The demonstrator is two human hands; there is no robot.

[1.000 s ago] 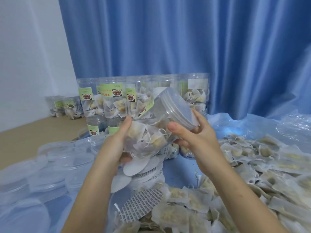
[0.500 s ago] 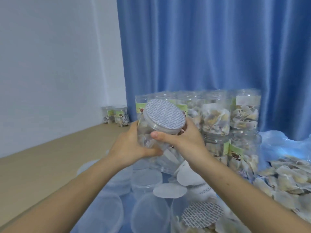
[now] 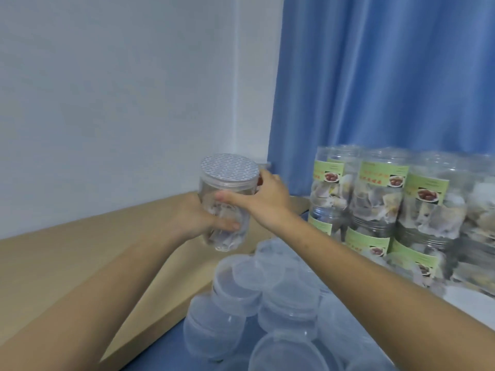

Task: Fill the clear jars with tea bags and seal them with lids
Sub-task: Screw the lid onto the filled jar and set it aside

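Item: jar (image 3: 226, 207), clear, lidded, filled with tea bags; held in the air above the tan board (image 3: 80, 263), left of the stacked jars (image 3: 388, 210), in front of the white wall.

Grip: left hand (image 3: 195, 218) wraps the lower body from the left, fingers curled across its front. Right hand (image 3: 267, 199) clasps the upper body just under the lid (image 3: 229, 170), thumb across the front, fingers round the back.

Step, as judged: sealed jar being carried to storage. Handling advice: keep it upright, keep both hands on until the base sits flat; set it down close beside other finished jars, not on the loose lids (image 3: 254, 290) below. Check that the lid sits level all round before letting go; a crooked lid would call for re-seating.

Appearance: cylinder, see-through plastic, ribbed near the neck. Lid clear-rimmed, its top showing a grey-white liner printed with small dashes. Pale paper tea bags pack the lower part. No label visible from this side; the stacked jars carry green ones.
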